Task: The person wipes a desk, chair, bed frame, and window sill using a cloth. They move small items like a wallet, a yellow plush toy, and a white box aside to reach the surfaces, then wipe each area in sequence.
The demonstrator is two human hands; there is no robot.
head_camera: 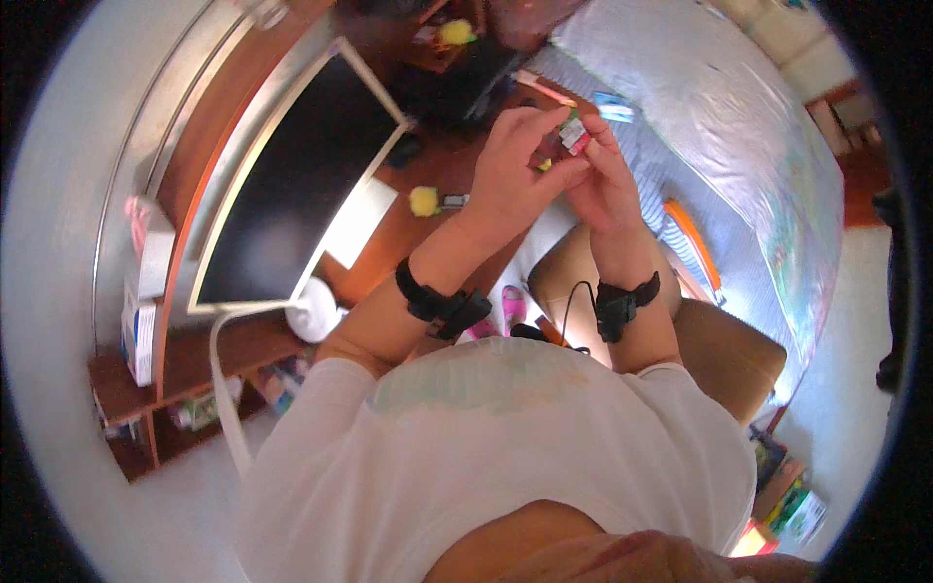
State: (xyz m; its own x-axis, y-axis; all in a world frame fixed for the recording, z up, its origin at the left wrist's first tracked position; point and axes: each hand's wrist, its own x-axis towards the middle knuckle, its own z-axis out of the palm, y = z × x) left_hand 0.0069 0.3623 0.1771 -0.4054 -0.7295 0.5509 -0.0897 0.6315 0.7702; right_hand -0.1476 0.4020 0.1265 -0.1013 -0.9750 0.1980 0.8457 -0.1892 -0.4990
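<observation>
Both hands meet in front of me, above the right end of a wooden desk. Between their fingers is a small item with a white label and red and green parts; its exact kind is unclear. My left hand has thumb and fingers curved round its left side. My right hand pinches it from the right. A bit of yellow shows between the hands. A yellow fluffy ball lies on the desk left of my left hand, beside a small dark and white object.
A large black screen with a pale frame stands at left, a white sheet beside it. Near my right arm are a brown cushioned seat and a bed under a shiny cover. Shelves stand lower left.
</observation>
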